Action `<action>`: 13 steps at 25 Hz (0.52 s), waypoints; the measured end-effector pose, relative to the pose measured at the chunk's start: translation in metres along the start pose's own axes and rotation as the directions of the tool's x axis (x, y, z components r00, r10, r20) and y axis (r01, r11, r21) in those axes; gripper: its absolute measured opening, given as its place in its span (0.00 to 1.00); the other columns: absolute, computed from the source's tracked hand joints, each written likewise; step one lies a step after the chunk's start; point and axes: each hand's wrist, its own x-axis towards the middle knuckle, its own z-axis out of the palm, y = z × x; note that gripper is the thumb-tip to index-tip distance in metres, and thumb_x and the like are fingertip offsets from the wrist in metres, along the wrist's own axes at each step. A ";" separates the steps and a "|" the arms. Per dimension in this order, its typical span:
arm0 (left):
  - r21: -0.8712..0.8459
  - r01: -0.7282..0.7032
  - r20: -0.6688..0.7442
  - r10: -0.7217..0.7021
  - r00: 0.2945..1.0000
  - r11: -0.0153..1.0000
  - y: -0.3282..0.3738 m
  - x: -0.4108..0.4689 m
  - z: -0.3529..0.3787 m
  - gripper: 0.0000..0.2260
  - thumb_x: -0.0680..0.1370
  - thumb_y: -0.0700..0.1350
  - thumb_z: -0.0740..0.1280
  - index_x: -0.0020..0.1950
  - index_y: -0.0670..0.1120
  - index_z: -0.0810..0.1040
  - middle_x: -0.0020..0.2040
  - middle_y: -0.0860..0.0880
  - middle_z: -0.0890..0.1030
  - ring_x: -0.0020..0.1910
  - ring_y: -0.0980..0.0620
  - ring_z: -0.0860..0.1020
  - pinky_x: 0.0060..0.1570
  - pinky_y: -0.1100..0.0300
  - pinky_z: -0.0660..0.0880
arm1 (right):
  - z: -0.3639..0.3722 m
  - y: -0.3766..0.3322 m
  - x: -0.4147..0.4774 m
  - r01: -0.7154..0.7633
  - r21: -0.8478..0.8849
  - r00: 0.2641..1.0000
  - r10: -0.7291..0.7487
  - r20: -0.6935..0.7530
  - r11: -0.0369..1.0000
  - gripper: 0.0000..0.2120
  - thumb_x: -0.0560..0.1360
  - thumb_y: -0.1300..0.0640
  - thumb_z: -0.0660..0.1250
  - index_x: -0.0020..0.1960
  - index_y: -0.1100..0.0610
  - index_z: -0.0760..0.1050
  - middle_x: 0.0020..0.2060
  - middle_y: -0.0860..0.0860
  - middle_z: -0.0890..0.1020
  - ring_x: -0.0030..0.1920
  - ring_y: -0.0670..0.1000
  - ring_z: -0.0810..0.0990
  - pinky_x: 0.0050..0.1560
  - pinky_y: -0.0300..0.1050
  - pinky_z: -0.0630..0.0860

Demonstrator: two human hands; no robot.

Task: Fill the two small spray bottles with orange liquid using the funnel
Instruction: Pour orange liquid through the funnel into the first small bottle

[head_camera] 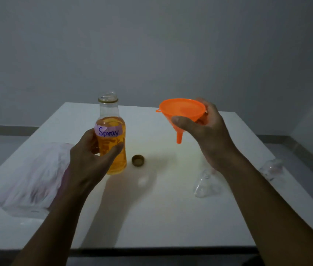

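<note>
My left hand [89, 159] is wrapped around the lower body of the glass bottle [111, 135], thumb across the front, fingers curled behind; I hold it upright, uncapped, roughly two-thirds full of orange liquid, with a pink label reading "Spray". My right hand [207, 131] is raised over the white table [151, 217], pinching the orange funnel [182, 114] by its cone, thumb in front, spout pointing down. The bottle cap [138, 160] lies on the table between my hands. One clear small spray bottle [204, 184] is partly hidden beneath my right wrist; another [271, 168] sits near the right edge, both blurry. A pale plastic bag [35, 181] lies left, its contents indistinct.
</note>
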 end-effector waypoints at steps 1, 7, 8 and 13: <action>-0.010 -0.010 0.024 0.010 1.000 1.000 0.006 -0.006 0.000 0.24 0.70 0.52 0.74 0.63 0.48 0.74 0.52 0.51 0.79 0.49 0.57 0.78 0.43 0.68 0.71 | -0.017 -0.002 -0.009 -0.003 0.031 1.000 0.002 0.006 1.000 0.47 0.55 0.41 0.80 0.71 0.49 0.69 0.61 0.47 0.81 0.59 0.47 0.81 0.53 0.41 0.78; -0.083 -0.050 0.149 0.062 0.987 0.995 0.028 -0.035 0.019 0.27 0.68 0.58 0.74 0.63 0.48 0.75 0.52 0.51 0.82 0.49 0.58 0.80 0.46 0.65 0.76 | -0.080 0.021 -0.051 -0.101 0.100 0.995 0.101 0.006 0.990 0.45 0.57 0.44 0.80 0.72 0.48 0.70 0.61 0.49 0.81 0.61 0.52 0.81 0.63 0.61 0.77; -0.094 -0.055 0.168 0.071 0.983 0.994 0.030 -0.038 0.024 0.28 0.67 0.60 0.72 0.63 0.49 0.75 0.52 0.50 0.83 0.50 0.56 0.81 0.48 0.62 0.77 | -0.083 0.024 -0.055 -0.111 0.108 0.994 0.111 0.010 0.988 0.46 0.57 0.44 0.79 0.73 0.49 0.69 0.61 0.49 0.81 0.61 0.52 0.81 0.63 0.61 0.77; -0.095 -0.084 0.181 0.100 0.978 0.992 0.036 -0.045 0.044 0.28 0.66 0.60 0.72 0.63 0.49 0.75 0.52 0.52 0.82 0.49 0.60 0.79 0.46 0.68 0.75 | -0.085 0.034 -0.057 -0.124 0.108 0.992 0.119 0.044 0.986 0.46 0.57 0.43 0.79 0.73 0.46 0.69 0.61 0.46 0.79 0.61 0.51 0.80 0.59 0.54 0.80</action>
